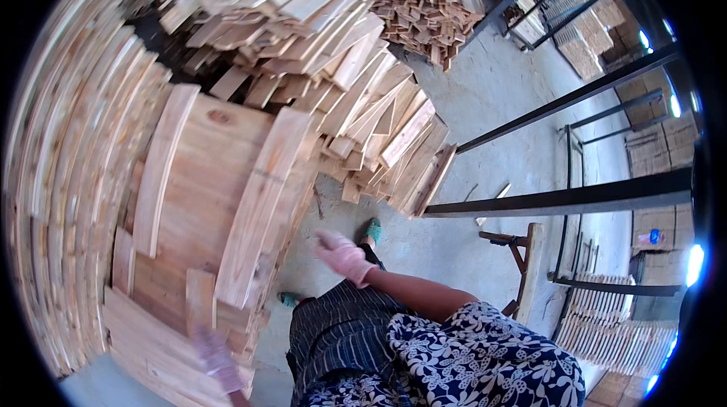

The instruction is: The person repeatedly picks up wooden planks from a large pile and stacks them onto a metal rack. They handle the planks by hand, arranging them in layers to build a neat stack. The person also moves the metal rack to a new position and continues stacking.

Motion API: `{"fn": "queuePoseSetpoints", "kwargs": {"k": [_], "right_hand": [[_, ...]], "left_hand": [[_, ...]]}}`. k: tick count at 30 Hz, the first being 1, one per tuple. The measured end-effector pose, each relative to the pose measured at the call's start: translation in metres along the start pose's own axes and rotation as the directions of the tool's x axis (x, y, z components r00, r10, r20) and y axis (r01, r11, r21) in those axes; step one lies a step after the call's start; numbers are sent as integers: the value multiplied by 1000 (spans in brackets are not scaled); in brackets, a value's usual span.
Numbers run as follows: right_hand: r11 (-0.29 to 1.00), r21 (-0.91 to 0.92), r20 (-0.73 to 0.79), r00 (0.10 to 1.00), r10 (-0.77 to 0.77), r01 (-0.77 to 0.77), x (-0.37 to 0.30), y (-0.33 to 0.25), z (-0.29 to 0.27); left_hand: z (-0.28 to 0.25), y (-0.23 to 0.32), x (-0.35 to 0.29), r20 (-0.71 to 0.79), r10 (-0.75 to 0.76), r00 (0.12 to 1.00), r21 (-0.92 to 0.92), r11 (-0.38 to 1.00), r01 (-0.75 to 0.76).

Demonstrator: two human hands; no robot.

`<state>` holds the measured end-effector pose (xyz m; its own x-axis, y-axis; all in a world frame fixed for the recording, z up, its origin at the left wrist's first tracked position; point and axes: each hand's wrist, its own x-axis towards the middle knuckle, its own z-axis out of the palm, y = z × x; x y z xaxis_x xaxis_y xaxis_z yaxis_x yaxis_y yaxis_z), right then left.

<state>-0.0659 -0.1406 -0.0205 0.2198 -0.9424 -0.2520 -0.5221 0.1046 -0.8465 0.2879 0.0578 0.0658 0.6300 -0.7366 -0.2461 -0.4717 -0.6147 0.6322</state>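
Observation:
My right hand (344, 257), in a pale pink glove, hangs over the floor in front of my body. Its fingers are stretched out and nothing shows in them. At the lower left my left hand (216, 360), gloved too, is smeared by motion, so its grip is unclear. It is nearest to a short wooden board (200, 301) on a stack of planks. On that same stack lie a long board (263, 206) and a narrower board (164, 168), both on top of a wide panel (216, 157) with a dark knot.
Tall rows of stacked planks (68, 180) line the left side. Loose boards (341, 66) heap up beyond the stack, with another wood pile (432, 17) farther off. Black metal beams (560, 199) cross the right side, near a wooden trestle (522, 255) on the concrete floor (500, 119).

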Motion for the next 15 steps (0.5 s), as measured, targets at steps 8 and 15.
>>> {"fn": "queuePoseSetpoints", "kwargs": {"k": [8, 15], "right_hand": [[690, -467, -99, 808, 581, -553, 3, 298, -194], [717, -147, -151, 732, 665, -682, 53, 391, -266]], "left_hand": [[349, 213, -91, 809, 140, 571, -262, 955, 137], [528, 219, -80, 997, -63, 36, 9, 601, 799]]}}
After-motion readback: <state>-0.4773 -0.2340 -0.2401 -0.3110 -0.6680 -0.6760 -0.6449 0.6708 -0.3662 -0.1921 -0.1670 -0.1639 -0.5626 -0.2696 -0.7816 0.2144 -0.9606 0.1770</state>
